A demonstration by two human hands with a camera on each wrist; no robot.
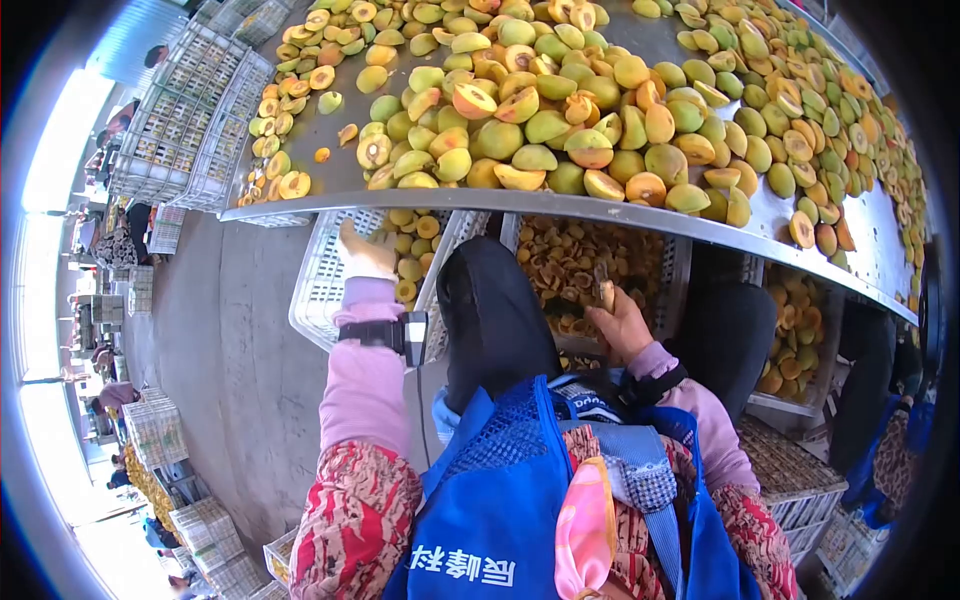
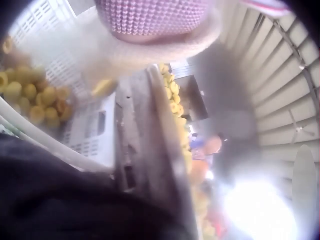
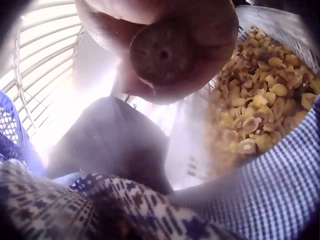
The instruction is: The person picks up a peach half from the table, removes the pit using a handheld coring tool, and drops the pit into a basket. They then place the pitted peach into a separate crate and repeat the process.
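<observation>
Overhead runs a long metal table point(image 1: 330, 180), its sheet top heaped with green-yellow apricots point(image 1: 560, 110), many of them halved to show orange flesh. Below its edge we see white plastic lattice crates point(image 1: 322, 275): one near our left holds a small pile of apricot halves point(image 1: 413, 250), and one in the middle is filled with brown apricot pits point(image 1: 565, 265). More stacked crates point(image 1: 185, 120) stand far off on the concrete floor.

Our left hand point(image 1: 365, 255), in a pale glove, reaches up just under the table edge above the crate of halves; the left wrist view is blurred, so we cannot tell how its fingers lie, though a yellow piece seems to sit near the glove. Our bare right hand point(image 1: 622, 322) is curled round a small knife point(image 1: 603, 287), gripping it over the pit crate; the right wrist view shows only the round, worn butt of the handle point(image 3: 162, 52) poking from the fist.

Dark trouser knees point(image 1: 495, 310) and a blue mesh apron point(image 1: 520, 490) block much of the crates, and the table's far end is cut off.
</observation>
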